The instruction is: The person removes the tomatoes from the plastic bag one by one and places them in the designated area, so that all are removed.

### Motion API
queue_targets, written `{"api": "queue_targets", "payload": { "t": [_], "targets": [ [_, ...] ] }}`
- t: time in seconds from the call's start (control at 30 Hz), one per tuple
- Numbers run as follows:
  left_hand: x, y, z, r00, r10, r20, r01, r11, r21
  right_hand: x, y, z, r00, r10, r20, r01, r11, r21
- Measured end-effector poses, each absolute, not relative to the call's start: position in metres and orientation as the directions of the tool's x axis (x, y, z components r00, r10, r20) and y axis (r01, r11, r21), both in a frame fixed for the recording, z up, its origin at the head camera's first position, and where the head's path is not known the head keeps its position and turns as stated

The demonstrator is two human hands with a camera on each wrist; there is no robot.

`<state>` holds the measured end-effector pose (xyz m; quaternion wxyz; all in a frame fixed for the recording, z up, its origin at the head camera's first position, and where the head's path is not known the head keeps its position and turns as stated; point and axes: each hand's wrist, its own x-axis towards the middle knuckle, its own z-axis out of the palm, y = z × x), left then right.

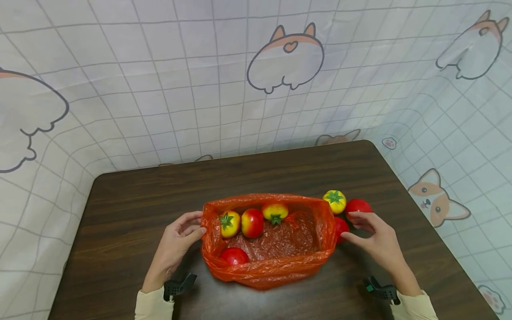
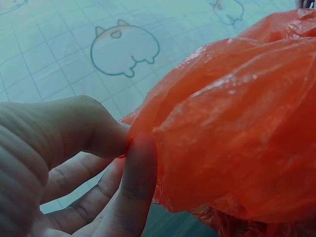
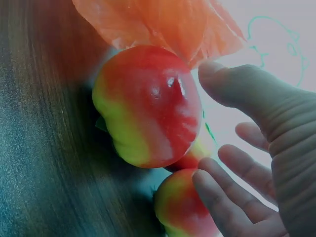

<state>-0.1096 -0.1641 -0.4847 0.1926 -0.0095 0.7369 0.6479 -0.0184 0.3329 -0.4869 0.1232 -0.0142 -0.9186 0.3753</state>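
An orange-red plastic bag (image 1: 280, 271) lies with its mouth wide, and several red-and-yellow tomatoes with green leafy tops are inside, among them a red one (image 1: 234, 256) at the near left. My left hand (image 1: 178, 240) pinches the bag's left edge between thumb and finger; the left wrist view shows the film (image 2: 227, 128) between them. Beyond the bag's right side sit three more tomatoes: a yellow-topped one (image 1: 334, 201), a red one (image 1: 358, 207) and another (image 1: 341, 229) against the bag. My right hand (image 1: 378, 240) hovers around these last two, fingers spread; whether the fingertips touch them is unclear.
The dark wooden table (image 1: 140, 200) has a rounded far edge. Behind it and along the right hangs a white checked cloth (image 1: 160, 89) printed with corgi drawings. Both wrists wear black straps.
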Motion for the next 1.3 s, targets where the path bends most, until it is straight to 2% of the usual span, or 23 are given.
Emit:
{"api": "queue_targets", "payload": {
  "t": [0.27, 0.57, 0.8, 1.1, 1.3],
  "targets": [
    [-0.110, -0.163, -0.485, -0.926, 0.240, -0.290, -0.260, 0.150, 0.954, -0.020, 0.321, -0.470, -0.949, 0.124, 0.289, -0.132, 0.676, -0.725],
    [-0.109, -0.166, -0.482, -0.924, 0.239, -0.300, -0.266, 0.164, 0.950, -0.035, 0.290, -0.443, -0.928, 0.015, 0.372, -0.282, 0.623, -0.730],
    [-0.108, -0.165, -0.478, -0.927, 0.252, -0.277, -0.248, 0.141, 0.958, -0.050, 0.271, -0.433, -0.920, -0.084, 0.382, -0.363, 0.548, -0.754],
    [-0.107, -0.163, -0.476, -0.926, 0.268, -0.267, -0.247, 0.109, 0.963, -0.076, 0.235, -0.427, -0.892, -0.194, 0.409, -0.443, 0.562, -0.698],
    [-0.107, -0.164, -0.475, -0.926, 0.277, -0.257, -0.241, 0.090, 0.966, -0.091, 0.212, -0.427, -0.890, -0.252, 0.381, -0.456, 0.522, -0.721]
  ]
}}
